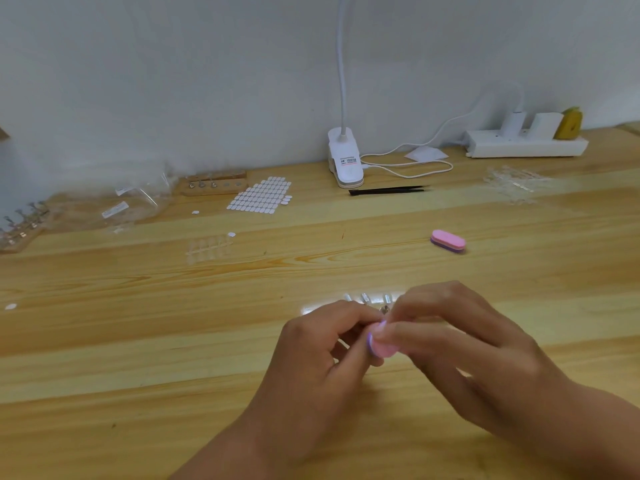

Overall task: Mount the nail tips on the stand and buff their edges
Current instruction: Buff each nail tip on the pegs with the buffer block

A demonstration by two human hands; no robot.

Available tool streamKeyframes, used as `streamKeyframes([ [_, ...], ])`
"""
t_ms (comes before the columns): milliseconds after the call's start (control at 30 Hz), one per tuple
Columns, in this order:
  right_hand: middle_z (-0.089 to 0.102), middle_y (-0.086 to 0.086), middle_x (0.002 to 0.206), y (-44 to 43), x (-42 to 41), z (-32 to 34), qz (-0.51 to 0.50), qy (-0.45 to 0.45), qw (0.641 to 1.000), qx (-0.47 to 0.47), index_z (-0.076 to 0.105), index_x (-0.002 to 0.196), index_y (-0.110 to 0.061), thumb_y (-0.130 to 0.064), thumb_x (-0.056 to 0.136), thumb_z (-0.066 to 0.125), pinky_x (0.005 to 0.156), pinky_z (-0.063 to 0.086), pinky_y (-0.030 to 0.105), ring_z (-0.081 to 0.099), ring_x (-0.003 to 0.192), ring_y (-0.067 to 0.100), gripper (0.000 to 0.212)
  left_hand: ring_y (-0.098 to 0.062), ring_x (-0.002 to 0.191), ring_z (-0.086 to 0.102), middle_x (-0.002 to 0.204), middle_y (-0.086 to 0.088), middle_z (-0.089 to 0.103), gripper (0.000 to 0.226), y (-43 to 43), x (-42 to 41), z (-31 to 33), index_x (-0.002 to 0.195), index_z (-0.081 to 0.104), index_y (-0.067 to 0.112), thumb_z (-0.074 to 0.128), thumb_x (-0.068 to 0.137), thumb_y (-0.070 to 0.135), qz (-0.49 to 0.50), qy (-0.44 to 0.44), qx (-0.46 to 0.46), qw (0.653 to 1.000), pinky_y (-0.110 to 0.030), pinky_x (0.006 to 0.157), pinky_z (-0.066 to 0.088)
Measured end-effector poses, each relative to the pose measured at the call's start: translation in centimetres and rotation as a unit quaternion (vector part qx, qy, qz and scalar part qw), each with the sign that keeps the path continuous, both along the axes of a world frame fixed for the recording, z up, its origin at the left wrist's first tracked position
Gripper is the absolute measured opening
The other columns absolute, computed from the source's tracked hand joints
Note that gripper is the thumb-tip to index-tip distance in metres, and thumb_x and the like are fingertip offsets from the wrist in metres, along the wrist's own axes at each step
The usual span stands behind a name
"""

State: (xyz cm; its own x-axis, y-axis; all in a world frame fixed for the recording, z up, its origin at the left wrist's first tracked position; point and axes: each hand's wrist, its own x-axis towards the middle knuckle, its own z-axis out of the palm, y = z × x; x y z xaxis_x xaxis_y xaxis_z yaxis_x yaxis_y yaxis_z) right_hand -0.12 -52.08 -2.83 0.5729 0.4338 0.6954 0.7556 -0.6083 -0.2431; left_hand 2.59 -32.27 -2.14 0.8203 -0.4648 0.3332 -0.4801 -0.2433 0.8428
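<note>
1. The stand (322, 309) sits on the desk (173, 341), just behind the two hands. A few clear nail tips (365, 298) stick up on it. They are blurry.
2. The right hand (460, 334) pinches a small pink buffer (382, 347) with its fingers (412, 332) curled over the top of it.
3. The left hand (322, 344) has its fingers curled in tight, and they meet right beside the buffer. I think they pinch one nail tip there, but it is hidden and too small to see.
4. A nail tip is tiny, very light and thin. It looks like smooth, clear plastic, so it will likely be slippery and a bit bendy. Squeezed hard, it could flip away or crack.
5. I think the best place to hold a tip is by its two sides, low down. That leaves the edge free for rubbing.
6. The buffer looks like soft foam with a rough skin, and it should be light and squashy. It is best held by its flat sides, near the middle, with one end poking out. Small, soft rubs should be enough.
7. The stand looks small and light too. A hard push could slide it or tip it over.
8. A second pink buffer (447, 241) lies farther back on the right. Black tweezers (388, 190) lie near the clip lamp (346, 161), and they could help pick up a slippery tip.
</note>
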Motion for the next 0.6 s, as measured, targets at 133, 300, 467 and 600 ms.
streamKeyframes([
  [133, 0.064, 0.006, 0.105, -0.7, 0.4, 0.3, -0.033, 0.004, 0.999, 0.020, 0.072, 0.110, -0.007, -0.003, 0.093, 0.060, 0.085, 0.050, 0.027, 0.063, 0.098, 0.018, 0.021, -0.008, 0.073, 0.068, 0.075, 0.010, 0.067, 0.013, 0.0, 0.0, 0.1, 0.091, 0.072, 0.026, 0.061, 0.093, 0.019, 0.010, -0.001, 0.000, 1.000, -0.011, 0.061, 0.045],
  [300, 0.063, 0.009, 0.105, 0.3, 0.0, -0.5, -0.005, -0.003, 1.000, 0.010, 0.073, 0.109, -0.005, 0.008, 0.089, 0.064, 0.085, 0.049, 0.026, 0.061, 0.097, 0.019, 0.026, -0.009, 0.074, 0.069, 0.078, 0.009, 0.069, 0.011, 0.0, 0.0, 0.0, 0.091, 0.073, 0.023, 0.062, 0.092, 0.020, 0.008, 0.005, 0.003, 1.000, -0.013, 0.061, 0.047],
  [467, 0.062, 0.000, 0.105, -1.3, 1.0, 0.3, -0.108, 0.032, 0.992, 0.054, 0.070, 0.111, -0.010, -0.012, 0.093, 0.061, 0.095, 0.049, 0.032, 0.063, 0.093, 0.017, 0.021, -0.010, 0.071, 0.070, 0.078, 0.008, 0.069, 0.011, 0.0, 0.1, -0.2, 0.086, 0.071, 0.023, 0.062, 0.091, 0.020, 0.011, 0.048, -0.031, 0.998, -0.013, 0.059, 0.047],
  [600, 0.050, -0.028, 0.095, -0.8, 0.5, 0.8, -0.112, 0.057, 0.983, 0.131, 0.062, 0.110, -0.016, -0.018, 0.092, 0.054, 0.101, 0.044, 0.031, 0.054, 0.079, 0.010, 0.019, -0.018, 0.087, 0.069, 0.092, 0.004, 0.068, 0.017, 0.1, 0.3, -0.2, 0.090, 0.070, 0.025, 0.055, 0.095, 0.032, -0.030, 0.073, -0.052, 0.996, -0.027, 0.066, 0.055],
])
